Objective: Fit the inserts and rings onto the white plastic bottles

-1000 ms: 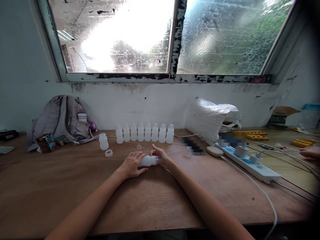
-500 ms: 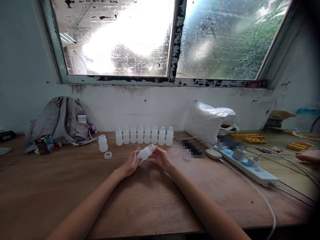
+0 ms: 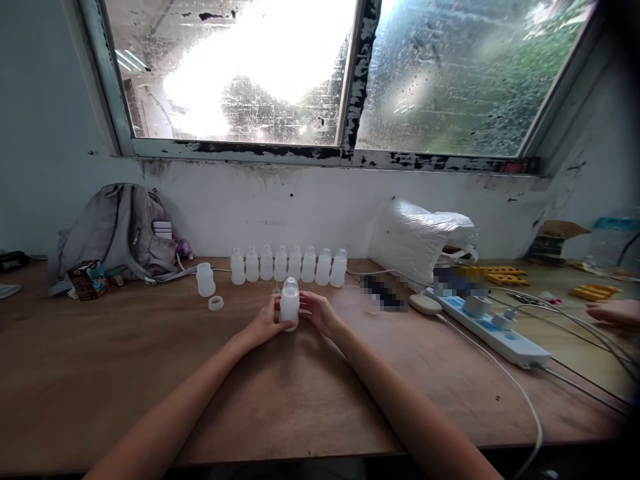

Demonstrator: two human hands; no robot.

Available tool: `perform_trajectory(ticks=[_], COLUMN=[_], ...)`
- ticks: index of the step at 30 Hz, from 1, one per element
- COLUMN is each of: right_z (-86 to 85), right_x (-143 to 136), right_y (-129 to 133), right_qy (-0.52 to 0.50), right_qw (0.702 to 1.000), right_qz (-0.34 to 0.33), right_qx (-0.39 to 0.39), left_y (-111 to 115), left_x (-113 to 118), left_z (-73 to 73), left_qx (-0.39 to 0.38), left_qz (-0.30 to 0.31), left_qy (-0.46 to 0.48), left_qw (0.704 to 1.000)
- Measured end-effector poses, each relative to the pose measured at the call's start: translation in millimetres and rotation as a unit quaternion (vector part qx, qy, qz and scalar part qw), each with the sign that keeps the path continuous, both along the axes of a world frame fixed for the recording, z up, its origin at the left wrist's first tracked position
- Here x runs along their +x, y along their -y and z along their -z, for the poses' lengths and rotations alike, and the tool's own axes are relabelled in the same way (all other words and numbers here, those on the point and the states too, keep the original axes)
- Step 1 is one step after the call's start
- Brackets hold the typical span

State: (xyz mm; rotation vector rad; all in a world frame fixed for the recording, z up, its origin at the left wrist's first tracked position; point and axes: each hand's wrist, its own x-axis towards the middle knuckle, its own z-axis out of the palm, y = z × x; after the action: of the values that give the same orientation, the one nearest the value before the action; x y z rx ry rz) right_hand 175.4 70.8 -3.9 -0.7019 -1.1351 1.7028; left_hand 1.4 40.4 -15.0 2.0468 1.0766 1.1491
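Observation:
An upright baby bottle (image 3: 289, 308), frosted with a clear domed cap, stands between my two hands. My left hand (image 3: 267, 325) grips its left side, thumb across the lower front. On the right side, the curved fingers of my right hand (image 3: 320, 313) rest against the bottle, their tips partly hidden behind it. A small clear piece (image 3: 275, 291) lies just behind my left hand. Farther left are an uncapped bottle (image 3: 205, 280) and a white collar ring (image 3: 215, 303) lying on the table.
Several capped bottles (image 3: 267, 264) stand in a row by the wall. A grey backpack (image 3: 117, 230) and small box (image 3: 88, 280) sit left. To the right are a silvery bag (image 3: 415, 240), a power strip (image 3: 520, 351) with cables, and another person's hand (image 3: 613, 312).
The bottle has gone from tilted to upright, and my hands have turned with it. My right hand has moved from the cap end to the bottle's side.

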Motion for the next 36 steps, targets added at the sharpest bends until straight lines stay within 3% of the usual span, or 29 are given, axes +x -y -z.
perform_trajectory(ticks=[7,12,16,21,24,28,33,36], right_z=[10.5,12.9,11.7,8.8,8.3,8.7,9.7,10.5], right_x=[8.7,4.7,2.8,1.5,0.3,-0.7,-0.9,-0.8], right_y=[-12.1,-10.7,-8.6,-6.3,-5.5,-4.9,-5.4,-6.2], right_qy=[0.014,0.06,0.086,0.107,0.118,0.123,0.122,0.123], right_qw=[0.997,0.996,0.994,0.993,0.991,0.991,0.991,0.991], right_qz=[0.055,0.056,0.052,0.053,0.052,0.052,0.058,0.058], right_qx=[-0.044,-0.033,-0.03,-0.022,-0.016,-0.008,-0.009,-0.01], left_y=[17.1,18.5,5.5,-19.1,-35.9,-58.2,-78.6,-84.1], left_x=[16.1,17.0,-10.6,-66.8,-93.6,-113.6,-122.8,-126.9], left_z=[-40.5,-55.8,-72.8,-103.3,-114.3,-112.4,-91.1,-81.8], left_qx=[0.087,0.128,0.137,0.135,0.107,0.085,0.081,0.071], left_qz=[-0.144,-0.154,-0.158,-0.3,-0.382,-0.434,-0.431,-0.457], left_qy=[0.025,-0.057,-0.139,-0.226,-0.279,-0.319,-0.383,-0.376], left_qw=[0.985,0.978,0.968,0.917,0.874,0.839,0.813,0.803])
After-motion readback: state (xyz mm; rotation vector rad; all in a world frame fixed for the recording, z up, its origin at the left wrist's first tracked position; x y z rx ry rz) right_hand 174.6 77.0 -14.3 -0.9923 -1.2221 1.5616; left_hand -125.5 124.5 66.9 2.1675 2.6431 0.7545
